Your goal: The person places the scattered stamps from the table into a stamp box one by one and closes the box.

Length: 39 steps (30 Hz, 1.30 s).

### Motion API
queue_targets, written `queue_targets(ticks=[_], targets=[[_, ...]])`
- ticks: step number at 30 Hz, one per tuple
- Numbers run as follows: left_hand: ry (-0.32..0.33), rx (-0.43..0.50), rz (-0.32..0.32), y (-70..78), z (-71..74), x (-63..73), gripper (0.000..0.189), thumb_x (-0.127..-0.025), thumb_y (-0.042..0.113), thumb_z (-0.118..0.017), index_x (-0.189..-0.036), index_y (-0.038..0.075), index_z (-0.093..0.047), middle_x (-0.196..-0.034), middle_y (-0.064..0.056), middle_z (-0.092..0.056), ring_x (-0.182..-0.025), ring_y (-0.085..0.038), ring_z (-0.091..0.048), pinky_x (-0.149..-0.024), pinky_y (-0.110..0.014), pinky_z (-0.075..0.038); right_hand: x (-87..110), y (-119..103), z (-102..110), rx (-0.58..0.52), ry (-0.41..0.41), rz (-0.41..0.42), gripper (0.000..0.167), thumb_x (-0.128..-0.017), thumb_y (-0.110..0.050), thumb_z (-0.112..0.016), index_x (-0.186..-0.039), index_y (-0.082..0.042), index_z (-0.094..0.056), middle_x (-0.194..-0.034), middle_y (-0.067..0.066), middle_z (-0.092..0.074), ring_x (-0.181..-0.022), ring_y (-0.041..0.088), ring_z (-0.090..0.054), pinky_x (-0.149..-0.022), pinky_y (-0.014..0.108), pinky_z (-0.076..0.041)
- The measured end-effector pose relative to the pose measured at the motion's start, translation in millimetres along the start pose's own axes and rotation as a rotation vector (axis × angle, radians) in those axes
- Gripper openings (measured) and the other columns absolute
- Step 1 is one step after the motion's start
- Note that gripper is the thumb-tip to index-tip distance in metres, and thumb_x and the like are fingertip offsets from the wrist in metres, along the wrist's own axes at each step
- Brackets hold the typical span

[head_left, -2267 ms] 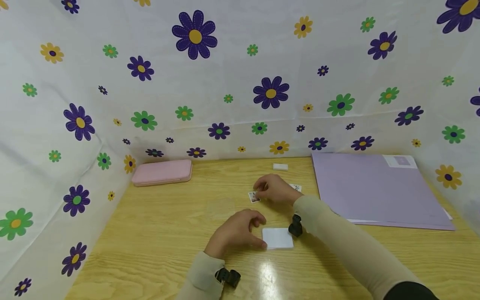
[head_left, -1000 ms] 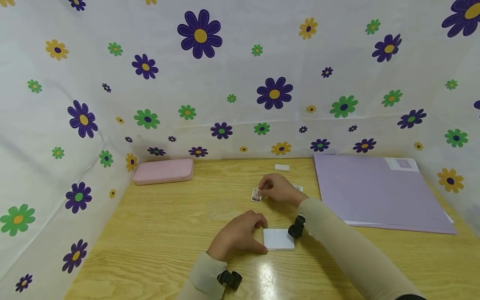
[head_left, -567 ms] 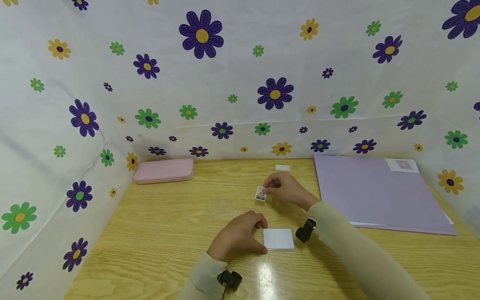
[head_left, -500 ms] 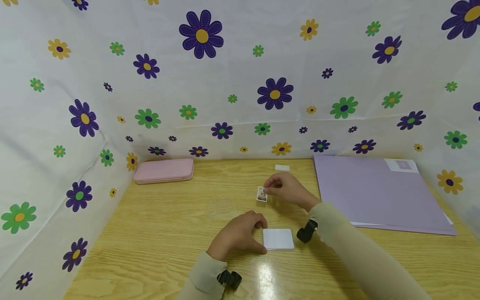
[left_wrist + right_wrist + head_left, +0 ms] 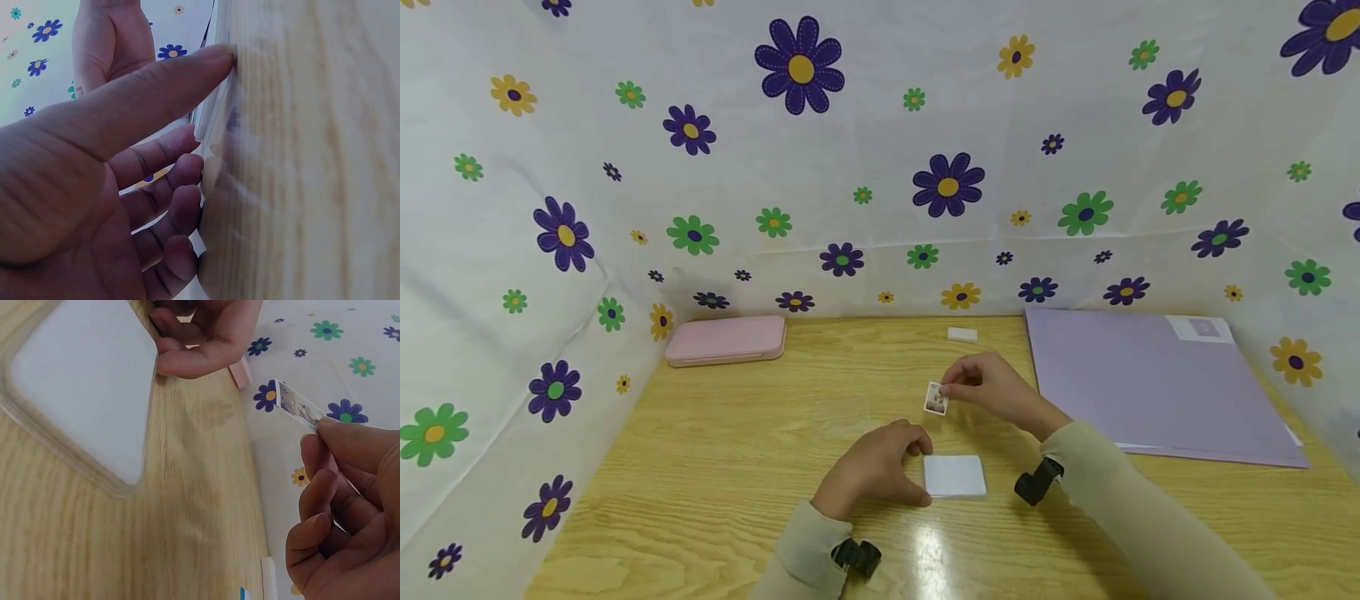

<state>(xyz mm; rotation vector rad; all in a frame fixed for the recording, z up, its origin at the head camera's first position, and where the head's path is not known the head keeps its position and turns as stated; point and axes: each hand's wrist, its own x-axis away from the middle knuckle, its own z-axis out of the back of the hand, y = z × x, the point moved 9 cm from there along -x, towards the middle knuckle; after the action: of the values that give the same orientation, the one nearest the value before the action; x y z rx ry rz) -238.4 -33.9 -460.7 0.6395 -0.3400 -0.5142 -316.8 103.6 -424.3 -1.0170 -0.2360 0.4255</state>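
White-edged picture (image 5: pixel 935 400) points lengthwise up head view, tilted right.

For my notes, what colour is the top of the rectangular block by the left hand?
White; the block shows best in the right wrist view.

Part of the small photo (image 5: pixel 934 400) hidden by right grip (image 5: pixel 997 390)

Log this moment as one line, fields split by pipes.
right grip: pinches small picture above table | left grip: at left edge of white rectangle | pink case: table's back left
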Motion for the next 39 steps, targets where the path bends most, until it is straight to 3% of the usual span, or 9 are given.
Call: queue_targets(ticks=[10, 22, 34, 39], targets=[[-0.002, 0.007, -0.01, 1.6, 0.5, 1.7, 0.052, -0.068, 0.028, -0.093, -0.109, 0.018, -0.064, -0.103, 0.004, -0.055, -0.092, -0.011, -0.053, -0.081, -0.029, -0.047, 16.0, 1.3, -10.0, -0.073, -0.067, -0.003, 0.006, -0.092, -0.014, -0.071, -0.093, -0.009, -0.073, -0.087, 0.004, -0.068, -0.08, 0.021, -0.061, -0.071, 0.031, -0.049], [0.004, -0.04, 0.005, -0.8, -0.2, -2.5, 0.054, -0.067, 0.032, -0.093, -0.108, 0.016, -0.061, -0.097, 0.005, -0.053, -0.083, -0.011, -0.049, -0.075, -0.027, -0.044, 25.0, 3.1, -31.5, -0.035, -0.16, 0.045, 0.005, -0.091, -0.016, -0.073, -0.09, -0.011, -0.073, -0.085, 0.0, -0.07, -0.076, 0.017, -0.06, -0.068, 0.029, -0.047], [0.003, -0.033, 0.001, -3.3, -2.3, -4.6, 0.052, -0.068, 0.031, -0.092, -0.109, 0.02, -0.062, -0.099, 0.007, -0.053, -0.087, -0.009, -0.05, -0.078, -0.028, -0.045, 34.5, 8.4, -45.1, -0.041, -0.215, 0.039, 0.004, -0.09, -0.013, -0.073, -0.09, -0.009, -0.074, -0.082, 0.002, -0.07, -0.072, 0.013, -0.056, -0.065, 0.025, -0.046], [-0.001, -0.028, 0.003, -2.3, -2.0, -3.3, 0.051, -0.069, 0.03, -0.091, -0.11, 0.019, -0.062, -0.099, 0.007, -0.053, -0.087, -0.009, -0.05, -0.077, -0.027, -0.045, 36.5, 6.0, -48.5, -0.015, -0.22, 0.081, 0.006, -0.091, -0.013, -0.073, -0.089, -0.007, -0.073, -0.081, -0.001, -0.071, -0.072, 0.012, -0.061, -0.065, 0.025, -0.049]])
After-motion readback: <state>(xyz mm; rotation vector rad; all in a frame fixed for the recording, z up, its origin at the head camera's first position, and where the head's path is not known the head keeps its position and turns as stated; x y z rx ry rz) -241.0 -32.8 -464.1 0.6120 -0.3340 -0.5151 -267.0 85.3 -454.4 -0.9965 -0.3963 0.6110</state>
